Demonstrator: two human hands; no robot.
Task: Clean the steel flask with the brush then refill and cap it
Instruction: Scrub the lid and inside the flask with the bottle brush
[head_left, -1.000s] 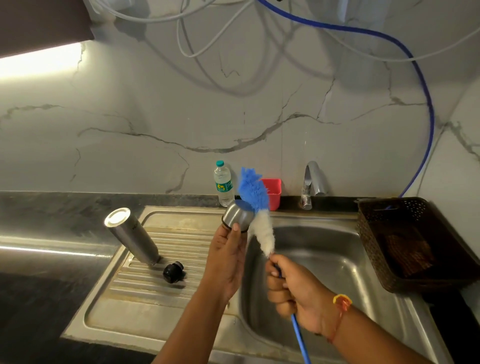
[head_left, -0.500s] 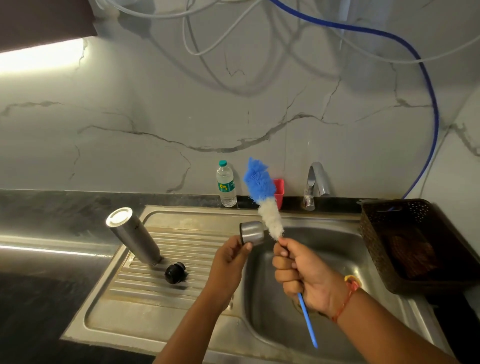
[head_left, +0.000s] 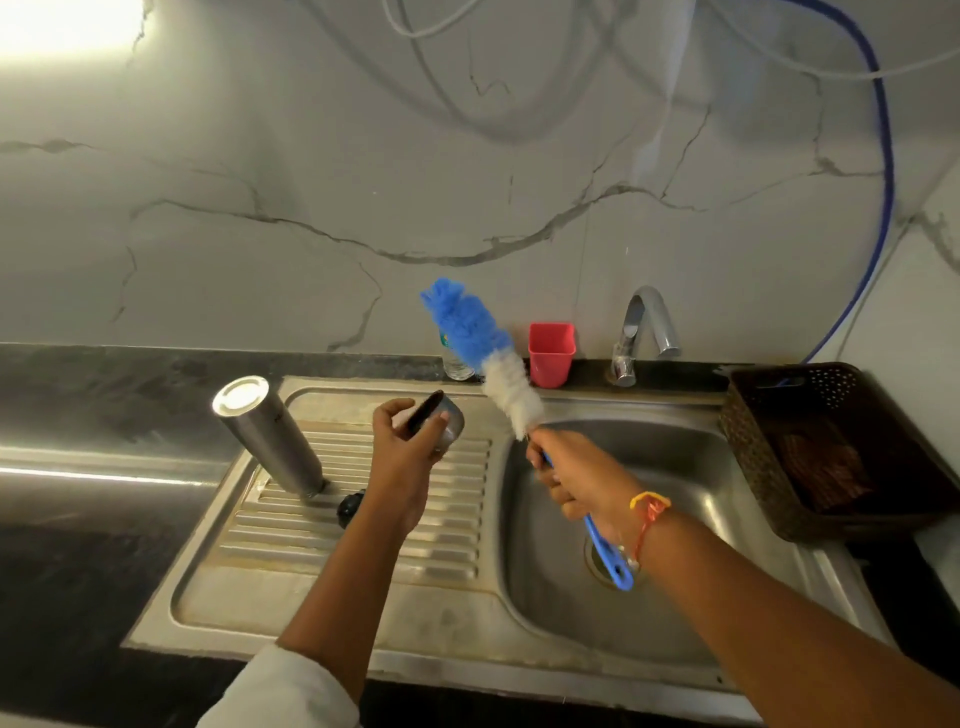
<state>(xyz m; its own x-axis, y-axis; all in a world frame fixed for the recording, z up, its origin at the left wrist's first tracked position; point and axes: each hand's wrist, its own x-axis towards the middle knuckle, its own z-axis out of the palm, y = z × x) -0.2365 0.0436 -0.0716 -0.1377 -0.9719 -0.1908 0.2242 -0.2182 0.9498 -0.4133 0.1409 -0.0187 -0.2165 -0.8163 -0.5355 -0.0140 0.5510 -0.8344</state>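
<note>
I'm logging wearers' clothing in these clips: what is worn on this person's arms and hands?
The left hand and right hand are bare, no gloves. The left forearm is bare to a white sleeve. The right wrist carries an orange and yellow thread band; no sleeve shows on that arm.

Head-worn view, facing forward and down, near sink (head_left: 519, 644)

A veined white marble wall (head_left: 311, 156) rises behind my dark worktop (head_left: 78, 561); a glare (head_left: 62, 23), perhaps a lamp, glows upper left.
</note>
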